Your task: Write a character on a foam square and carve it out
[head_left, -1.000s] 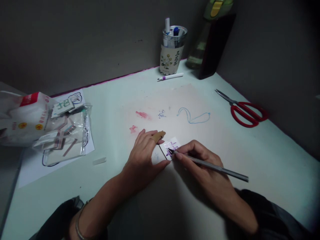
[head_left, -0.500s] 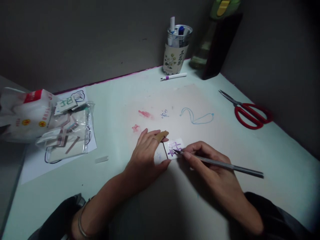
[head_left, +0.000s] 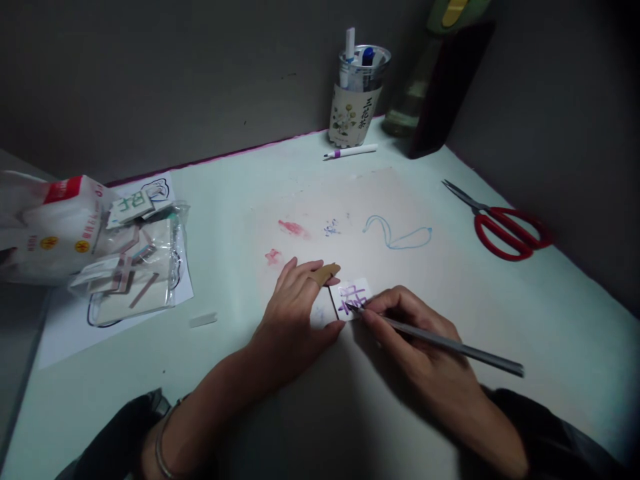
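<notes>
My left hand (head_left: pixel 295 303), with a tan bandage (head_left: pixel 325 273) on one finger, grips a small white block (head_left: pixel 324 308) between thumb and fingers. A thin dark line separates that block from a white square piece (head_left: pixel 361 288) bearing purple characters at its right. Whether the two are joined, I cannot tell. In my right hand (head_left: pixel 420 333) is a slim grey craft knife (head_left: pixel 450 343), held like a pen. Its dark pointed tip touches or hovers just over the purple strokes.
Red-handled scissors (head_left: pixel 510 233) lie at the right. A white marker (head_left: pixel 353 151) rests before a cup of pens (head_left: pixel 350 113), near a green bottle (head_left: pixel 405 110) and dark slab (head_left: pixel 450 93). Plastic bags (head_left: pixel 60 227) and a white strip (head_left: pixel 203 320) are left.
The craft knife's rear end has dipped slightly, while its tip stays on the purple characters. My left hand keeps its hold. The whole view has shifted a little.
</notes>
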`<action>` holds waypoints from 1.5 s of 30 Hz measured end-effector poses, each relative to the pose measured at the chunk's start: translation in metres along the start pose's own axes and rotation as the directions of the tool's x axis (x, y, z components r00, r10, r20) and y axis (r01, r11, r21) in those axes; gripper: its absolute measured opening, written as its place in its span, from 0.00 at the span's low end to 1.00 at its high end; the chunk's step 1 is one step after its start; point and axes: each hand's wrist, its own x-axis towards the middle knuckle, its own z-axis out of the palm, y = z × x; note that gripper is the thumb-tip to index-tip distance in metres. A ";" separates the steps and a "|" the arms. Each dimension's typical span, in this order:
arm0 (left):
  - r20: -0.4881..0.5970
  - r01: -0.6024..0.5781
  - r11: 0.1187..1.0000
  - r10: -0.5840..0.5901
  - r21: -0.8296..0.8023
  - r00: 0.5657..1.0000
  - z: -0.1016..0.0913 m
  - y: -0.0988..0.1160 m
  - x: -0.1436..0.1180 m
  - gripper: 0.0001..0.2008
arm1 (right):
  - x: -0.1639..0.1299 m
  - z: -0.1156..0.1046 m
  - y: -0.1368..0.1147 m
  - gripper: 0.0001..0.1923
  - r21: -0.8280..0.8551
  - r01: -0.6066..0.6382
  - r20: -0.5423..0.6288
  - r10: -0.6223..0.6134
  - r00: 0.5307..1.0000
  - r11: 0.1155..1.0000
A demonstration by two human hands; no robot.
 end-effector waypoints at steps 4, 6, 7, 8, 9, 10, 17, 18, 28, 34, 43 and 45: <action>-0.012 -0.002 1.000 0.003 0.008 1.000 0.001 0.000 0.000 0.31 | 0.000 0.001 0.001 0.09 0.004 -0.014 0.010 0.014 1.000 1.000; -0.002 0.000 1.000 0.000 0.010 1.000 0.000 0.000 0.001 0.31 | 0.000 0.001 0.001 0.08 0.000 -0.015 0.010 0.015 1.000 1.000; 0.003 0.000 1.000 0.000 0.011 1.000 0.000 0.000 0.001 0.31 | -0.001 0.001 0.001 0.08 -0.001 -0.014 0.009 0.014 1.000 1.000; 0.007 -0.001 1.000 0.000 0.012 1.000 0.000 0.001 0.001 0.31 | -0.001 0.001 0.001 0.08 -0.001 -0.013 0.008 0.013 1.000 1.000; 0.006 -0.003 1.000 0.003 0.012 1.000 -0.001 0.001 0.001 0.31 | -0.001 0.001 0.001 0.08 -0.002 -0.011 0.009 0.011 1.000 1.000; 0.005 -0.004 1.000 0.004 0.011 1.000 -0.001 0.001 0.001 0.31 | -0.001 0.001 0.001 0.08 -0.003 -0.009 0.011 0.009 1.000 1.000; -0.003 -0.003 1.000 0.003 0.011 1.000 -0.001 0.001 0.001 0.31 | 0.000 0.002 0.002 0.09 0.008 -0.007 0.011 0.007 1.000 1.000; -0.003 -0.003 1.000 0.003 0.010 1.000 0.000 0.000 0.001 0.31 | 0.000 0.002 0.002 0.09 0.010 -0.008 0.011 0.008 1.000 1.000; -0.001 -0.004 1.000 0.004 0.003 1.000 0.000 0.000 0.000 0.30 | -0.001 0.000 -0.002 0.09 0.024 -0.034 0.056 0.032 0.998 0.999; 0.011 0.001 1.000 -0.001 0.003 1.000 0.000 -0.001 0.000 0.31 | -0.001 -0.001 -0.003 0.10 0.033 -0.024 0.072 0.022 0.997 0.999; 0.010 0.002 1.000 -0.002 0.006 1.000 -0.001 0.000 0.000 0.31 | -0.002 -0.001 -0.002 0.10 0.010 -0.026 0.067 0.026 0.997 1.000; 0.010 0.007 1.000 -0.007 0.008 1.000 -0.001 0.000 0.000 0.32 | -0.003 -0.001 0.000 0.10 0.015 -0.028 0.066 0.027 0.997 0.999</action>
